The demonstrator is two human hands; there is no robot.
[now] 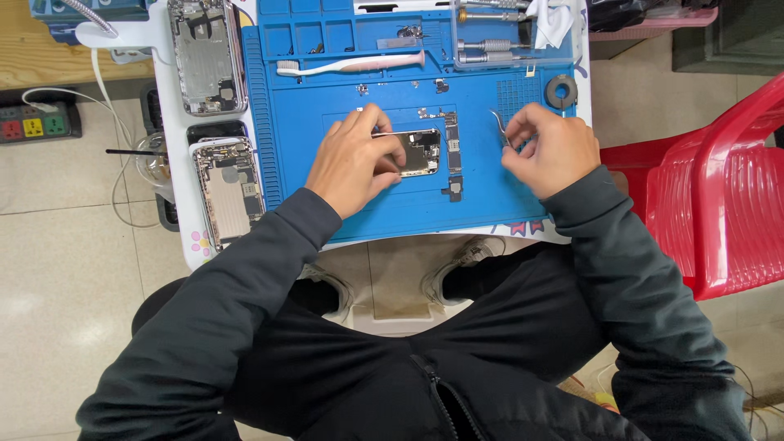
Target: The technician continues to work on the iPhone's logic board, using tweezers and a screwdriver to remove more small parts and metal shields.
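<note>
While I sit with my knees under the small white table (181, 237), my dark sleeves reach forward onto the blue silicone work mat (490, 204) that covers most of its top. My left hand (353, 163) rests palm-down on the mat with its fingers curled, pressing on the near-left edge of the small grey metal-shielded circuit board (423, 152) that lies at the mat's middle; a thin metal tool shows between those fingers, though I cannot tell how it is gripped. My right hand (549, 151) sits well to the right of the board, fingers pressed together, pinching the curved steel tweezers (500, 127), whose tip points up and left, apart from the board.

Just beside the board on its right lies a narrow dark strip of circuit board (453, 155), running away from me. On the table's left edge lies an opened silver phone housing (229, 189), and a second opened phone housing (206, 55) lies farther up. Beyond the board, a white toothbrush (351, 65) lies crosswise in the mat's tray row, with metal screwdrivers (488, 46) to its right and a dark roll of tape (561, 90) at the mat's right edge. A red plastic chair (719, 188) stands off to my right.
</note>
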